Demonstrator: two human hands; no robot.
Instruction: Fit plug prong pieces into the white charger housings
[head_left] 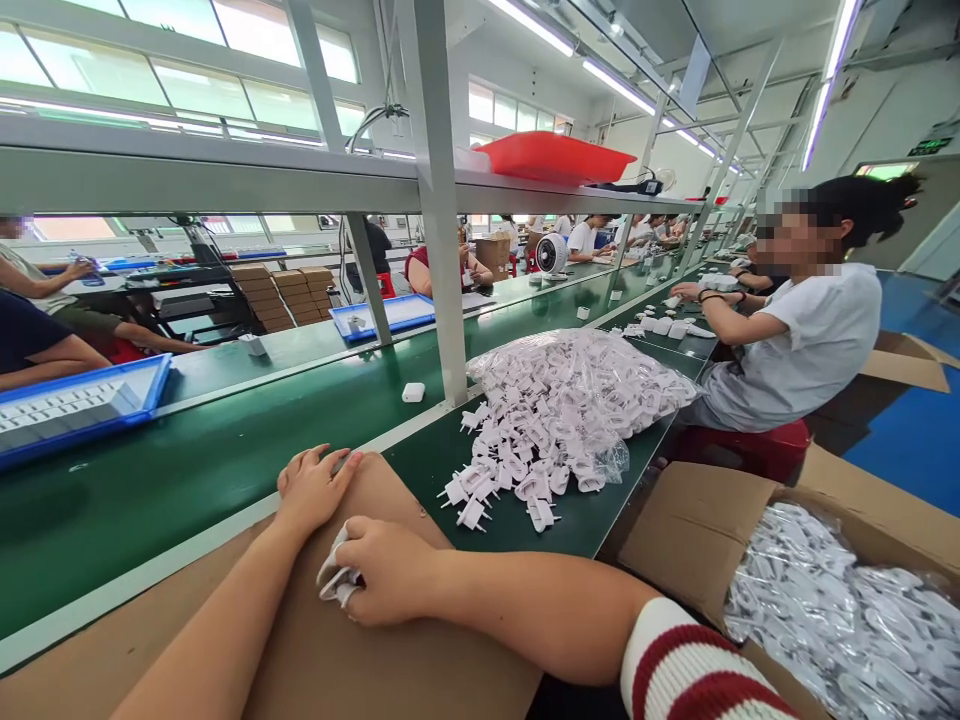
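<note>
My left hand [315, 490] lies on the far edge of a brown cardboard sheet or flap [360, 660], its fingers stretched out and nothing visible in them. Closer to me, my right hand [394, 575] is curled around white plastic pieces [337, 575] just above the cardboard. The fingers cover part of these pieces, so their exact shape and number are hard to make out. Beyond my right arm, loose white plug parts with pins [517, 470] spill from a clear plastic bag [585, 370] on the green work surface [420, 440].
A grey post [439, 220] holds up a shelf with a red tray [555, 158]. On the green belt [225, 450] sits a white adapter [412, 392]. A blue tray [161, 385] stands left. At right are a co-worker [802, 330] and an open carton [697, 530] of bagged white parts.
</note>
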